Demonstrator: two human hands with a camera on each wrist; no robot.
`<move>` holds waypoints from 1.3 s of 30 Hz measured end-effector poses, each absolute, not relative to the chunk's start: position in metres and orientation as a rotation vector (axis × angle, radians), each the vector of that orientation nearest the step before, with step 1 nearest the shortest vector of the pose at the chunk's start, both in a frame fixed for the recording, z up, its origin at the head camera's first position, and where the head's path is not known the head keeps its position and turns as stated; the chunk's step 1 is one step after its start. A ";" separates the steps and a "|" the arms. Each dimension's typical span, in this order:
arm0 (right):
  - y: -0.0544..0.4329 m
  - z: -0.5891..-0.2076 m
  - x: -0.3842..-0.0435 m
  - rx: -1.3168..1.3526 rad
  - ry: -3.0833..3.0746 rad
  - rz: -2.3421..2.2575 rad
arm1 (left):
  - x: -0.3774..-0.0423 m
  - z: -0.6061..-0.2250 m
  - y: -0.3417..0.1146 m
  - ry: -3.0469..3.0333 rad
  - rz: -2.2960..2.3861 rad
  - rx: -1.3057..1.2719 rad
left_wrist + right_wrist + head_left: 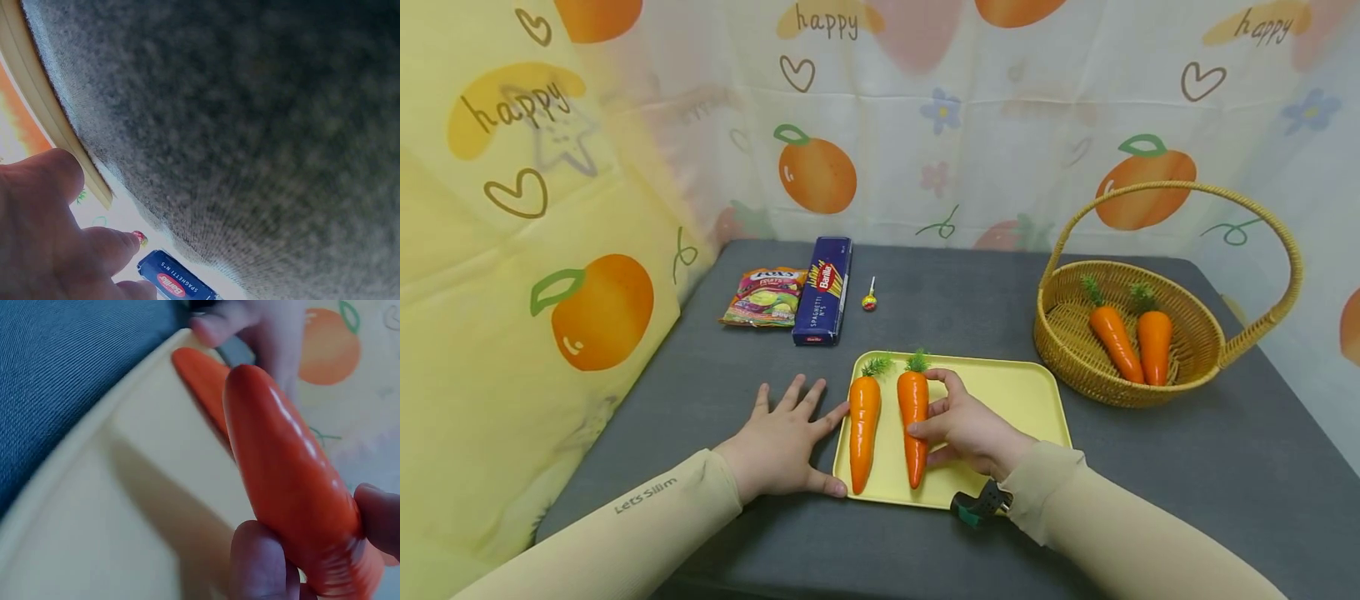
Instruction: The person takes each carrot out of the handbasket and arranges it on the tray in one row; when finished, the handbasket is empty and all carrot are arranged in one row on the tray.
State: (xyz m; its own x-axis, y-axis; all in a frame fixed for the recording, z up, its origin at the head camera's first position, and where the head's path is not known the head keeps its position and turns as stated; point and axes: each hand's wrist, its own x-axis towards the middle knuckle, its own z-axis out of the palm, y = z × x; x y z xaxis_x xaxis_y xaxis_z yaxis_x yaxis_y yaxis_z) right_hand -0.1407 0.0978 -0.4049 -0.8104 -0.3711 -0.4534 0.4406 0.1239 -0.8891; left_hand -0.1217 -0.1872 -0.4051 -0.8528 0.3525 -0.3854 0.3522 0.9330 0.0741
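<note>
My right hand [972, 432] grips an orange carrot [913, 410] with a green tuft, thumb on one side and fingers on the other. In the right wrist view, this carrot [284, 462] casts a shadow on the yellow tray [1000, 387]; whether its underside touches the tray I cannot tell. To its left, a second carrot [865, 425] lies lengthwise along the tray's left side. My left hand [781, 446] is spread flat by the tray's left edge, its thumb touching the near left corner. In the left wrist view the tray rim [44, 100] passes behind the thumb.
At the right stands a wicker basket [1052, 342] with a tall handle, holding two carrots [1116, 342]. Toward the back left lie a candy bag [767, 297], a blue spaghetti box [823, 292] and a lollipop [869, 300]. Printed cloth [880, 167] hangs behind the grey table [955, 292].
</note>
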 end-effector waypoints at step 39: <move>0.136 -0.344 -0.162 -0.034 2.015 -1.408 | -0.121 -0.406 -0.189 2.698 0.049 0.524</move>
